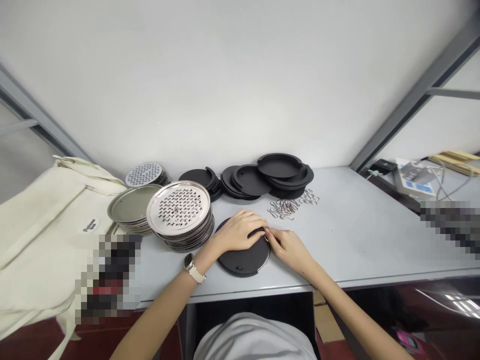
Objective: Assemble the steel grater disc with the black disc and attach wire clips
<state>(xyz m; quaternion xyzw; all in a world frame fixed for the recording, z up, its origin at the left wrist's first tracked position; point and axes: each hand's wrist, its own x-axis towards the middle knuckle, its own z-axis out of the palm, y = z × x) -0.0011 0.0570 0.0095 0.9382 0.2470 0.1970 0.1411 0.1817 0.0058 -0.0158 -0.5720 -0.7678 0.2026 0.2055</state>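
Observation:
A black round plate [244, 257] lies flat near the table's front edge, with a thin silvery edge along its right side. My left hand [241, 231] reaches across its top, fingers bent over the far right rim and thumb on the plate, gripping it. At that same rim my right hand [287, 246] is closed in a pinch. A glint of a small metal hook [266, 238] shows at its fingertips, mostly hidden by them. Behind the hands lies a heap of loose metal hooks [284, 208].
Perforated metal grater discs [180, 210] are stacked left of the plate, beside a stack of plain metal discs [131, 205]. Several black round parts [281, 167] are piled against the wall. A cream bag [45, 215] covers the left end. A box [414, 180] sits at far right.

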